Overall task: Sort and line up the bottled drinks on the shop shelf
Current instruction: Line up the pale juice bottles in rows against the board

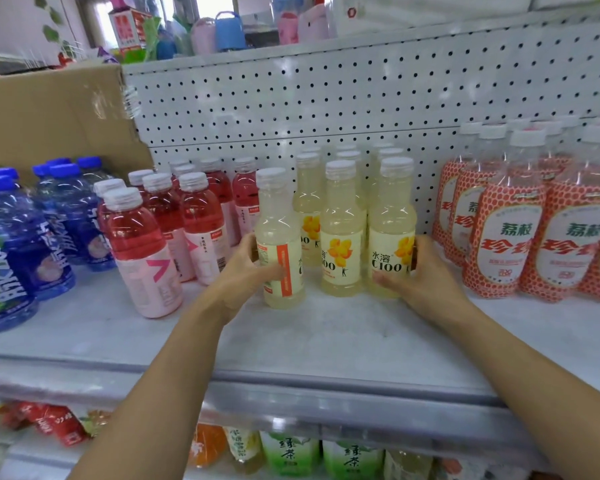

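On the white metal shelf [326, 341], the upright pale-yellow plastic bottle [279, 244], label turned sideways, is gripped by the curled left hand [243, 271]. The matching right-end bottle [392, 237] is clasped by the right hand [426, 271]. Rotation about the vertical axis is judged next.

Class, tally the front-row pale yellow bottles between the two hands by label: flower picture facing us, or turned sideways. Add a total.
Flower picture facing us: 2, the middle bottle and the right bottle, gripped by the right hand
Turned sideways: 1, the left bottle, gripped by the left hand
Total: 3
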{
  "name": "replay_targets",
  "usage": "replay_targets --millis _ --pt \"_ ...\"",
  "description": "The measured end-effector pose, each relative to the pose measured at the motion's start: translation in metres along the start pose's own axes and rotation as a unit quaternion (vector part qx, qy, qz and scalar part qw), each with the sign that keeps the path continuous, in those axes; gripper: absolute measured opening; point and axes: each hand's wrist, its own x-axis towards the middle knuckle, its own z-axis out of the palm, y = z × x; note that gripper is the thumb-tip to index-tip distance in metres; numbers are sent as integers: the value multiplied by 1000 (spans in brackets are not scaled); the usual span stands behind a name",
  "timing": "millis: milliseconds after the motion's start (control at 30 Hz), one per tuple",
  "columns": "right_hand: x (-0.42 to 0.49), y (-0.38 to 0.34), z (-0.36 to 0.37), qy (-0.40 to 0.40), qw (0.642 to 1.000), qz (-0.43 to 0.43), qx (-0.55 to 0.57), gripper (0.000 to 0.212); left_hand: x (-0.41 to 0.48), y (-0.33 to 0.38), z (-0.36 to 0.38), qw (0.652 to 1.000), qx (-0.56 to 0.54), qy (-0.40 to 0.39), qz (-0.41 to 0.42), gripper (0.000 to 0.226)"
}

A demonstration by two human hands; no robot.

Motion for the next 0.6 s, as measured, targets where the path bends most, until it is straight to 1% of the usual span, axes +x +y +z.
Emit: replay_targets --millis 67,167,233,267,333,433,467,500,600 --pt "0 1 1 4 1000 -5 -1 62 -3 -1 7 999 14 41 -7 72" --pt "0 1 1 2 1000 -5 2 61 -6 3 29 991 84 106 -12 94" --pt "0 1 1 0 1000 -5 5 61 -3 6 34 987 96 131 -14 100" --pt "0 1 0 -1 1000 -7 5 61 1 7 33 987 96 126 -18 97" --pt "0 1 -1 -2 1000 -11 5 61 10 8 26 993 72 88 -28 88" --pt "0 1 -1 -5 1000 -13 5 61 19 -1 19 999 -5 25 -35 72" --pt "0 1 -1 -5 1000 -13 2 60 20 -6 20 999 -19 10 -32 71" --pt "-1 0 -1 -3 1000 -13 -1 60 19 -9 23 999 -21 1 -25 74" --pt "-1 0 -1 -4 1000 -14 -3 59 17 -9 35 999 33 8 28 98"
